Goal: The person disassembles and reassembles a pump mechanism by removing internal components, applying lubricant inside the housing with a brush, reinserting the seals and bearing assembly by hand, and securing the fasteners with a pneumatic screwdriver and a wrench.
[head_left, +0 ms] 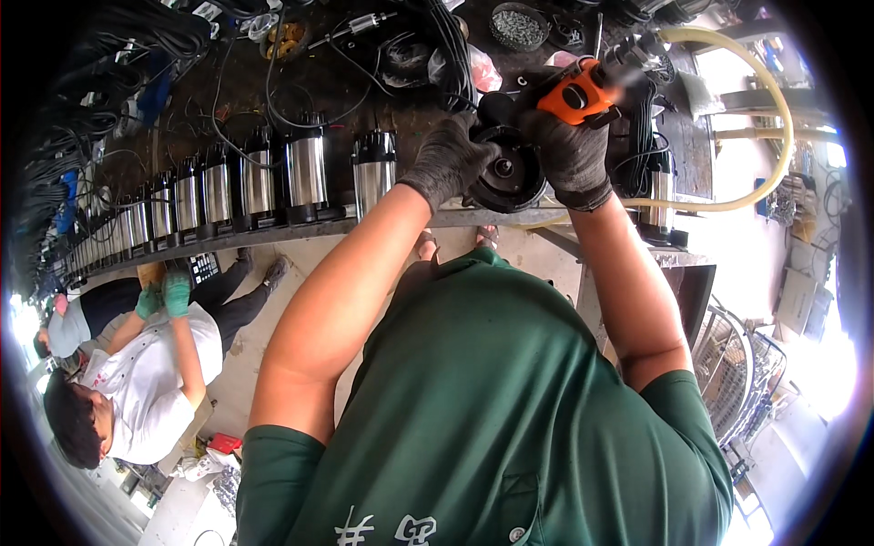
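My left hand (pixel 451 159), in a dark grey knit glove, grips the left side of a black round housing (pixel 510 191). The housing has a small shaft at its centre and sits by the bench's near edge. My right hand (pixel 578 159), gloved alike, is closed around an orange and black power tool (pixel 575 94) just right of the housing. The tool's far end is blurred, and the fingers beneath it are partly hidden. Left of my left hand stands a silver pump body (pixel 373 173) with a black top.
A row of silver pump bodies (pixel 258 182) lines the bench edge leftward. A bowl of small metal fasteners (pixel 519 27) sits at the back. A pale yellow hose (pixel 785 118) loops at right. Black cables (pixel 452 55) lie behind. Another person (pixel 150 391) in green gloves works at lower left.
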The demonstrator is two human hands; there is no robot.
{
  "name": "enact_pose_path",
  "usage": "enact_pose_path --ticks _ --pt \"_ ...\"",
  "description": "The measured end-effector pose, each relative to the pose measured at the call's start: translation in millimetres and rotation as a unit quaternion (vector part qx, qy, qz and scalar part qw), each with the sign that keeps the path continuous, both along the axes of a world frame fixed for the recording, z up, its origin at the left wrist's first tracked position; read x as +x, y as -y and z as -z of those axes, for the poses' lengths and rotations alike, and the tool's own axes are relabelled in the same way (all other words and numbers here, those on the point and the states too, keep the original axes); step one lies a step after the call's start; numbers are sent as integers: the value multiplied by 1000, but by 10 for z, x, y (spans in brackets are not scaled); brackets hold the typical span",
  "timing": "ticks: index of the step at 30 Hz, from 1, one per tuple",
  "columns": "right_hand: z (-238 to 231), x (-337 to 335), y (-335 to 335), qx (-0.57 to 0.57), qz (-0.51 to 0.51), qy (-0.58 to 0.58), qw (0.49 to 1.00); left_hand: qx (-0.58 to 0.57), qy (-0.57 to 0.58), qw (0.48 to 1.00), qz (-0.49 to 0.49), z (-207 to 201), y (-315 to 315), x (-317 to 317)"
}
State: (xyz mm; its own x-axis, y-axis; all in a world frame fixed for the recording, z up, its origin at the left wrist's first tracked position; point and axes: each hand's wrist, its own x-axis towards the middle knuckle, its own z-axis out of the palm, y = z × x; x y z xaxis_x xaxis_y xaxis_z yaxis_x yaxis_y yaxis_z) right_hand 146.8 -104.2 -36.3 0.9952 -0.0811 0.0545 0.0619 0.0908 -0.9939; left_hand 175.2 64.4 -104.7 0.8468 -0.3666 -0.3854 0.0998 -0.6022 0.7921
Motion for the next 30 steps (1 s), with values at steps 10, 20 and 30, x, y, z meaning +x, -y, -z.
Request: enact_pose_path --ticks 10,20,30 --pt "29 31 9 39 22 6 999 15 7 1000 -7 42 14 -16" --pt "27 25 44 9 -20 3 1000 8 -9 1000 2 -63 -26 -16" --pt "50 -63 361 -72 -193 -67 976 -520 -161 777 -316 380 -680 -177"
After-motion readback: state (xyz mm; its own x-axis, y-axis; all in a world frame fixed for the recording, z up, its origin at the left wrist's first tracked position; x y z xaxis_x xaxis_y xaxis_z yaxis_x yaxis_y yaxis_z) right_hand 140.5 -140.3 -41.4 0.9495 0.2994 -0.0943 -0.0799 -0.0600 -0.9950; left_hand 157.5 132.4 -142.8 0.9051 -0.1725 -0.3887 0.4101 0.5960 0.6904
